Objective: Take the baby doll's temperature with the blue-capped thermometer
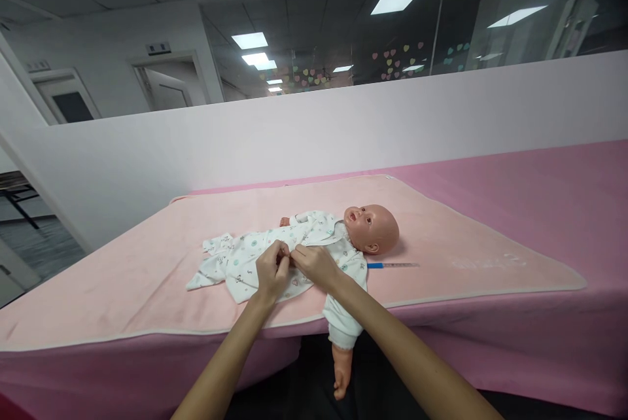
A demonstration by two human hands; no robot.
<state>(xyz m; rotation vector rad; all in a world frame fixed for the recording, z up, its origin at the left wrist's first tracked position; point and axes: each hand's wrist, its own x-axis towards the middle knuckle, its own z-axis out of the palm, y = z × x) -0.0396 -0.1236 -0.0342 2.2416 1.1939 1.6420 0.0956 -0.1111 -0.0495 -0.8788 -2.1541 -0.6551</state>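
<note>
The only writing near the hands is a faint pale line on the right part of the peach blanket (122, 263), too washed out to read; a small tag (389, 177) sits at its far edge, and the signs (157, 48) above the doorways at the upper left are too small to make out. The blanket lies over a pink cloth (544, 184). On it a baby doll (373, 227) lies on its back near the front edge, head to the right, dressed in a white printed garment (260, 246) whose small green and dark motifs show no legible words. The left hand (272, 269) comes up from below with wrist raised, fingers curled inward and thumb drawn against them, closed on the front of the garment at the doll's middle. The right hand (314, 264) reaches in from the other side, its back facing up and its fingers bent to meet the left fingertips, also pinching the cloth; any fastener between them is hidden. Both bare forearms converge from the bottom of the view, the right one passing over the doll's near sleeve. That sleeve (343, 325) hangs over the front edge, the doll's hand (342, 374) dangling below its cuff. Just beside the doll's shoulder lies a slim stick (392, 265), blue at the near-shoulder end, its fine markings unreadable. Heart-shaped stickers (392, 60) dot the glass behind the white partition (343, 125).
</note>
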